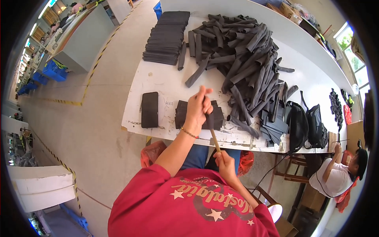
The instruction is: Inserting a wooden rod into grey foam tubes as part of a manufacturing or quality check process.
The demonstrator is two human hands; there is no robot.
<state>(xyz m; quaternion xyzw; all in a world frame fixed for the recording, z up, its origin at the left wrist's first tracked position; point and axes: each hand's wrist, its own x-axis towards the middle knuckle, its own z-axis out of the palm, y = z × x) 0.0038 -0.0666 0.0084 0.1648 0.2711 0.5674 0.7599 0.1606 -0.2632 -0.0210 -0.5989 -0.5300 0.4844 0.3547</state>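
Observation:
My left hand [198, 106] pinches a dark fabric sleeve [209, 119] that sits over the top of a thin wooden stick [215, 141]. My right hand [224, 160] grips the stick's lower end, close to my red shirt. Under my left hand a small pile of flat dark pieces [181, 113] lies on the white table [166, 81]. Just to the right sprawls a big heap of dark fabric tubes [246, 59].
A black phone [149, 109] lies at the table's near left. A neat stack of flat dark pieces [166, 37] stands at the far left, black bags [306, 125] at the right end. Another person [340, 173] sits lower right. Red bags [153, 152] hang below the table edge.

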